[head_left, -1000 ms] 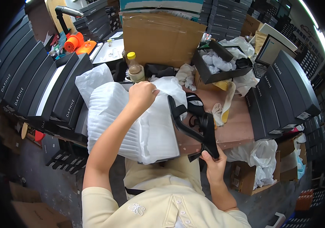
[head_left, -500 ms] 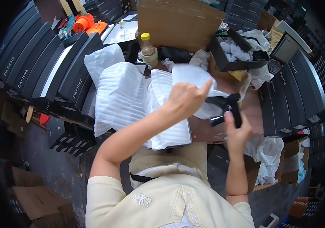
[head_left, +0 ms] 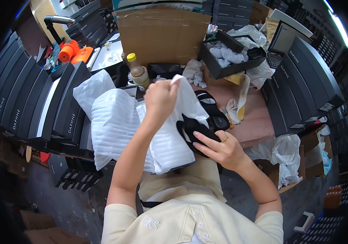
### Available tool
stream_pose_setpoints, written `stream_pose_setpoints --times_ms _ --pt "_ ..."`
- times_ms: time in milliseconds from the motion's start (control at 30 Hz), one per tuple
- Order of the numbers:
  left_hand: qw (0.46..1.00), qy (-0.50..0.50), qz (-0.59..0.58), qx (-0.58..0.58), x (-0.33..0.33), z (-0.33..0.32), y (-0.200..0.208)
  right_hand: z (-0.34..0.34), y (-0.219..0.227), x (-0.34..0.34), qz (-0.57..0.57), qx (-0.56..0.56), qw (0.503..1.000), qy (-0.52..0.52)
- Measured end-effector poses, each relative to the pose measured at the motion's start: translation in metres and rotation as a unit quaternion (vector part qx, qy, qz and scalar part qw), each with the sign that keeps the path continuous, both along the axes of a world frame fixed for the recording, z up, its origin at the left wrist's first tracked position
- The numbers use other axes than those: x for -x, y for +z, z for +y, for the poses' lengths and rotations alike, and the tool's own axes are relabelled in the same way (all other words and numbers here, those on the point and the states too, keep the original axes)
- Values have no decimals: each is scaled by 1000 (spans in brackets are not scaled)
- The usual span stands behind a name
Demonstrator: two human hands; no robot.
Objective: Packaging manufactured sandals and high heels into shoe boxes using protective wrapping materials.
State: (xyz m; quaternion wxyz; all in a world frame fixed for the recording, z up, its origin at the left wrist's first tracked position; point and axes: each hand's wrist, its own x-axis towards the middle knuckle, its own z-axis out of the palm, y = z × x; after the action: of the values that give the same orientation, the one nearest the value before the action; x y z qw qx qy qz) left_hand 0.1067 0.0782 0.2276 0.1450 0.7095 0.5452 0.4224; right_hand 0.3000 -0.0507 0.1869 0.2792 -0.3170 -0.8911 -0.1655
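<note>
My left hand (head_left: pixel 159 99) pinches the upper edge of a white wrapping sheet (head_left: pixel 190 99), which hangs down to the right. Under its lower end is a black sandal (head_left: pixel 192 128), tilted above the table. My right hand (head_left: pixel 226 151), with a ring on one finger, grips this sandal from the right with fingers laid along it. Just behind lies a second black sandal (head_left: pixel 214 113), with a dark insole. On the left, white ribbed foam sheets (head_left: pixel 119 126) spread over an open shoe box, most of which they hide.
Dark shoe boxes stand in rows at left (head_left: pixel 70 110) and right (head_left: pixel 300 85). A yellow-capped bottle (head_left: pixel 139 73) stands before a cardboard panel (head_left: pixel 161 40). A black box of crumpled paper (head_left: pixel 231 57) sits at the back right. Cartons with plastic wrapping (head_left: pixel 283 158) stand lower right.
My left hand has moved left, lifting the sheet's edge. My right hand has brought its sandal left and lower, against the sheet. The view has shifted, and the second sandal now shows.
</note>
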Motion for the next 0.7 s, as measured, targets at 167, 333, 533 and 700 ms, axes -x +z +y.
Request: stream_pose_setpoints --times_ms 167,333,533,700 --pt "967 -98 112 -208 -1 -31 -1 7 5 -3 221 145 960 -97" --pt "921 -172 204 -284 -35 -88 -44 27 -22 -15 655 409 597 -216" --pt "900 -274 121 -318 -56 -133 -88 18 -65 42 846 418 259 205" --pt "897 -331 22 -291 -36 -129 -79 31 -60 63 797 478 300 215"
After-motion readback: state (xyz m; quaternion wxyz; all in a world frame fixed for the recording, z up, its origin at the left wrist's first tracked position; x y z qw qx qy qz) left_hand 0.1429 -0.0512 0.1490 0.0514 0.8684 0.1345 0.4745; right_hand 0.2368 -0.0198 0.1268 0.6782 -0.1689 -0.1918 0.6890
